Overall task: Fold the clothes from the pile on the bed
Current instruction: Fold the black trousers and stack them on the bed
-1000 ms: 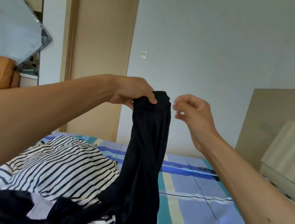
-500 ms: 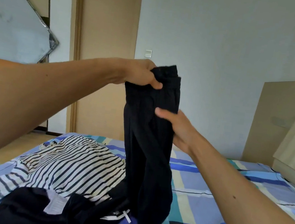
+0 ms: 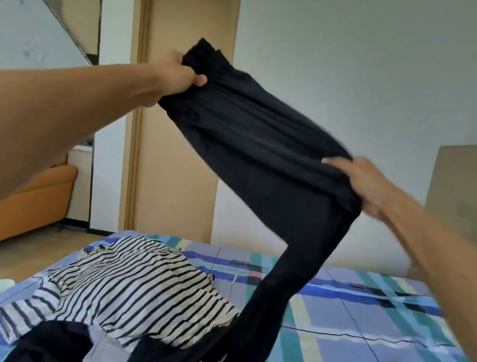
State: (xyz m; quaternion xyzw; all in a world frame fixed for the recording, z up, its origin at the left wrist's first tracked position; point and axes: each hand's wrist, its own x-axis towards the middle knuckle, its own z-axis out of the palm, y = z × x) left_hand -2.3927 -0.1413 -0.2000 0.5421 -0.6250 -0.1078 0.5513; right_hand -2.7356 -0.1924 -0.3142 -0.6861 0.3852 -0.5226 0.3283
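Observation:
A pair of black trousers point(image 3: 266, 142) is stretched in the air between my hands, above the bed. My left hand point(image 3: 178, 75) grips the waistband end at the upper left. My right hand point(image 3: 363, 184) holds the cloth lower and to the right, thumb on top. From my right hand the trouser legs hang down to the bed. The pile lies below: a black-and-white striped shirt point(image 3: 140, 286) and a dark garment point(image 3: 61, 345) at the front.
The bed point(image 3: 363, 331) has a blue, teal and yellow checked sheet. A wooden headboard point(image 3: 471, 185) stands at the right. A closed door point(image 3: 179, 113) is behind, an orange sofa point(image 3: 17, 208) at the left.
The trousers hung straight down from my left hand. My right hand took hold of them midway and pulled right and down, stretching them out slantwise. My left hand rose a little.

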